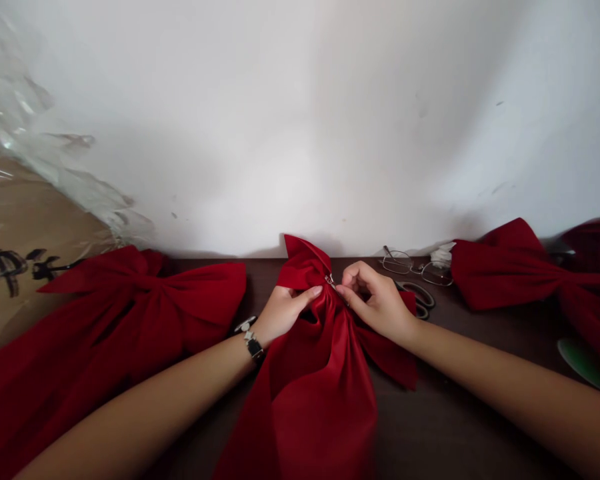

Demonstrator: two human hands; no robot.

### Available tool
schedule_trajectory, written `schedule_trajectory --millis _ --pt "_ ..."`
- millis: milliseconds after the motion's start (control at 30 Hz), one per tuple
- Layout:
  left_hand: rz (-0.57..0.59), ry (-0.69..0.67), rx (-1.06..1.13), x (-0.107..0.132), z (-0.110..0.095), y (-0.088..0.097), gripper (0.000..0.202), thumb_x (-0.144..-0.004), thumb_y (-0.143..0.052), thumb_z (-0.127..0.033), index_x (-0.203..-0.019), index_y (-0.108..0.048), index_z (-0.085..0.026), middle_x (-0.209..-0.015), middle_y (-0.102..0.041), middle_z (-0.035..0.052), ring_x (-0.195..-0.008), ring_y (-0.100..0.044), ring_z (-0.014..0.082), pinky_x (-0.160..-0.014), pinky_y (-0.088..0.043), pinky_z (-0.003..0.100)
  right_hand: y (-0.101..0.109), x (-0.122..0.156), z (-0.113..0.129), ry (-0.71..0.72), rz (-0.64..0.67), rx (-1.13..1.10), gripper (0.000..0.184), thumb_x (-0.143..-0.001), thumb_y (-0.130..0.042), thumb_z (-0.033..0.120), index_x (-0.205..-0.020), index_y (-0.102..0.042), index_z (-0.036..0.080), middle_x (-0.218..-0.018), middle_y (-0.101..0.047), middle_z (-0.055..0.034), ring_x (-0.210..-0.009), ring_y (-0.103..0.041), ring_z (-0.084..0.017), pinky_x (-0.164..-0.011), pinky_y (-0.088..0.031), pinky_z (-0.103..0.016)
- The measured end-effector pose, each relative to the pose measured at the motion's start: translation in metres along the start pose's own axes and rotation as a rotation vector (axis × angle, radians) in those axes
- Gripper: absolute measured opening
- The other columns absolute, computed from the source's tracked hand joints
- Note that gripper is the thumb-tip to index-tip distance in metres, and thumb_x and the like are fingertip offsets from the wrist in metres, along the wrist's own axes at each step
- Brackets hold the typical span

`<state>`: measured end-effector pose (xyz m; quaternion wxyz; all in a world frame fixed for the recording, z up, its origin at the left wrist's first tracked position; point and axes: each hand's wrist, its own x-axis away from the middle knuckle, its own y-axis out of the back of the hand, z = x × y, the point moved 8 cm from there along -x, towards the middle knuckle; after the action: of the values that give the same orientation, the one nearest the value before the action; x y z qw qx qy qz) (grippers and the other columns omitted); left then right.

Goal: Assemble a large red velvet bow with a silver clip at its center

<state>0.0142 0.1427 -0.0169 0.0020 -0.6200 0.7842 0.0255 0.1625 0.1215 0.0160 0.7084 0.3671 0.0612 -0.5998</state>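
A red fabric bow (320, 380) lies on the dark table, its gathered middle raised between my hands. My left hand (285, 313) pinches the gathered cloth from the left. My right hand (377, 300) closes from the right, with thumb and fingertips at a small metal pin (330, 281) stuck in the fabric. Most of the pin is hidden by the folds and my fingers. A dark band with a metal clasp (253, 341) circles my left wrist.
Black-handled scissors (417, 298) and wire-framed glasses (415, 267) lie just beyond my right hand. Other red bows lie at left (115, 313) and right (525, 273) on the dark table (455, 373). A white wall (300, 133) rises behind. Plastic-covered cardboard (25, 227) stands at far left.
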Motion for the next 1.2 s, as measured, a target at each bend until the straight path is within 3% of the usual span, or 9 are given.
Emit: schedule_trajectory --millis 1200 --pt "0.001 -0.054 0.031 0.006 -0.007 -0.003 0.032 -0.072 -0.072 -0.035 -0.095 -0.065 -0.015 -0.104 -0.068 0.0076 -0.100 -0.061 0.0215 -0.094 -0.044 0.035 0.001 0.002 0.015 0.008 -0.008 -0.028 0.008 -0.086 -0.052 0.017 -0.083 -0.045 0.021 -0.070 -0.049 0.0026 -0.055 -0.047 -0.009 -0.051 -0.040 -0.019"
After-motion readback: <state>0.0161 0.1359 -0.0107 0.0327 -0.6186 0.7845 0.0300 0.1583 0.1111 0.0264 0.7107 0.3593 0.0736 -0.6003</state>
